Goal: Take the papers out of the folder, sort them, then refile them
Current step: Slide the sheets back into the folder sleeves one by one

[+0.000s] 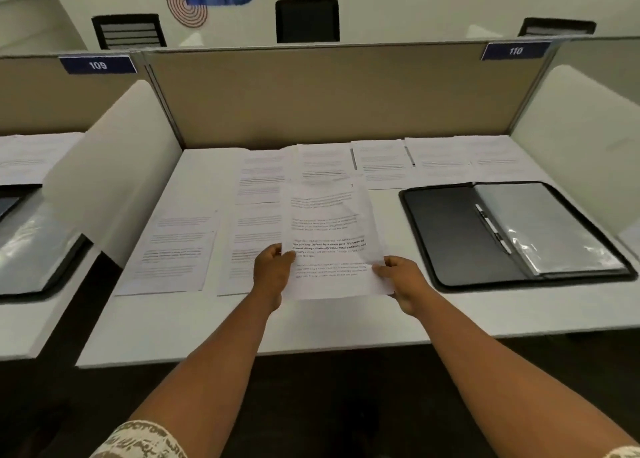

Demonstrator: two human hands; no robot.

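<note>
While both hands are holding one printed sheet (329, 239) above the middle of the desk (194, 333), the other papers are lying spread across its surface. Toward the left edge, a single page (169, 249) is lying flat. Just beside it, nearer the centre, two more pages (258, 194) are lying one behind the other, and the held sheet is partly covering their right margins. The left hand (272, 274) is gripping the held sheet's lower left edge, thumb on top and fingers curled underneath. The right hand (401, 281) is pinching the lower right corner in the same way, thumb lying on the printed face. The sheet is tilting up from the desk, its far end reaching over a page at the back. Along the back edge, a row of pages (440, 161) is running toward the right corner. Near the right edge, the black folder (457, 239) is lying open and flat, with a clear plastic sleeve (547, 229) resting on its right half and a white-and-black pen (491, 229) lying along its spine.
</note>
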